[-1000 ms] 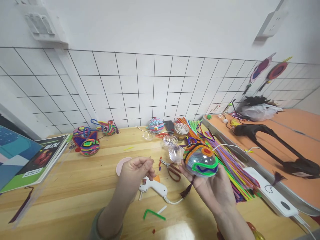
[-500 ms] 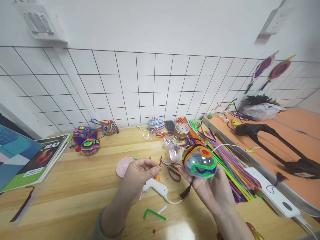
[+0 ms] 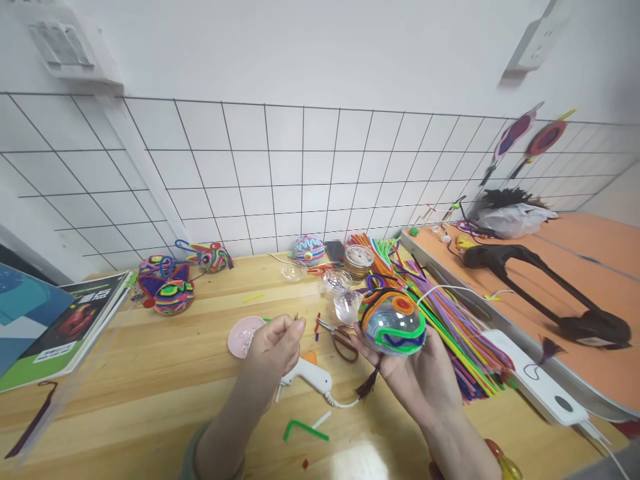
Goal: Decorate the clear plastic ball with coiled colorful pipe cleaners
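In the head view, the right hand [image 3: 417,377] cupped the decorated ball [image 3: 393,323] at three o'clock from the left hand [image 3: 277,343], whose thumb and forefinger were pressed together; whether they pinched anything, I could not tell. At the ball's eight o'clock lay a glue gun [image 3: 313,376].

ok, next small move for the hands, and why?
I'd probably bring the left hand to the decorated ball. It's pinched, though what it holds, if anything, is unclear; the right hand supports the ball from below, and the ball's clear front is only partly covered.
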{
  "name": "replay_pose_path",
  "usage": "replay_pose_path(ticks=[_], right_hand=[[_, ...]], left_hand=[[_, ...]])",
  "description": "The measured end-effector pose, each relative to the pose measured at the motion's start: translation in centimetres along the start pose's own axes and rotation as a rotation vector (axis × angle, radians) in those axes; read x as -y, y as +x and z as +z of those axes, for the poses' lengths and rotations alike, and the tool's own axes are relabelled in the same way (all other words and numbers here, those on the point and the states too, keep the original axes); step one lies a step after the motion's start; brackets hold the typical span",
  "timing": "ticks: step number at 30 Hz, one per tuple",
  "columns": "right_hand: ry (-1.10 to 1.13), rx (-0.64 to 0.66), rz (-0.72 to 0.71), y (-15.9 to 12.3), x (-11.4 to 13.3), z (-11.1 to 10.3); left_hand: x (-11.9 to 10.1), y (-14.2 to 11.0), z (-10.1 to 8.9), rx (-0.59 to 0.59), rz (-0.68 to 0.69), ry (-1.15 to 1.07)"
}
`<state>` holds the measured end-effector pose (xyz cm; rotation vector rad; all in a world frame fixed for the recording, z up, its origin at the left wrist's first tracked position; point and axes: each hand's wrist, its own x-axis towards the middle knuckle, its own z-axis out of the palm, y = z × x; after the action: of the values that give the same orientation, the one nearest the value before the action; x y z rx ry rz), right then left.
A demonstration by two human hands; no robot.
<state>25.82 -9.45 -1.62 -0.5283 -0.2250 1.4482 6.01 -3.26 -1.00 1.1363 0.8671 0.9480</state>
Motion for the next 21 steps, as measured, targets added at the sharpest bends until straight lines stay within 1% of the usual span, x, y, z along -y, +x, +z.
replay_pose_path(ticks=[3, 6, 8, 12, 15, 21], right_hand=[[-0.034, 0.008, -0.003, 0.0, 0.0, 0.1], [-0.050, 0.005, 0.000, 0.0, -0.2, 0.0], [-0.040, -0.002, 0.008, 0.0, -0.4, -0.1], [-0.019, -0.026, 0.009, -0.1, -0.8, 0.0], [-0.033, -0.021, -0.002, -0.2, -1.1, 0.3], [-0.069, -0.024, -0.081, -0.4, -1.4, 0.8]], left_hand=[[0.2, 0.0, 0.0, 0.042, 0.052, 0.134], [0.6, 0.0, 0.1, 0.007, 0.174, 0.335], [0.7, -0.1, 0.1, -0.020, 0.221, 0.461], [0.3, -0.3, 0.2, -0.032, 0.157, 0.612], [0.1, -0.3, 0.5, -0.003, 0.144, 0.662], [0.6, -0.7, 0.6, 0.105, 0.155, 0.578]])
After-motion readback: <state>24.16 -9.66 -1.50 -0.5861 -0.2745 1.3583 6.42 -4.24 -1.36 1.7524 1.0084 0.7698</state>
